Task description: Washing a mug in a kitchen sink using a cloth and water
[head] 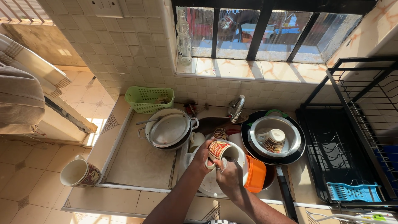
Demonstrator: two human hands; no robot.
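Both forearms reach up from the bottom edge toward the sink [215, 124], which is crowded with dishes. Held over it, the patterned mug [222, 151] lies tilted on its side, its long axis running roughly left to right, with the open mouth toward the right and slightly toward the person. At the base end, the left hand [202, 157] is wrapped around the mug's body. From the mouth side, the right hand [229, 174] has its fingers curled at the rim; whether it also holds a cloth or sponge I cannot tell.

Just right of the mug sits an orange plastic container [255, 174], touching or nearly touching the right hand. Beyond that, right of the sink, a dark pan holds a metal bowl [275, 137] with another patterned cup [274, 140] inside. Farther right stands the black dish rack [352, 137], with a blue grater-like piece [352, 192] at its near corner.

Left of the sink, a lidded metal pot [169, 129] crowds the basin's edge, and a green basket [148, 99] stands behind it. The draining surface [137, 161] left of the sink shows bare room, with a second mug [79, 172] lying on its side at the counter's outer edge. Behind the sink, the tap [237, 108] rises under the window ledge, where a glass bottle [184, 39] stands.
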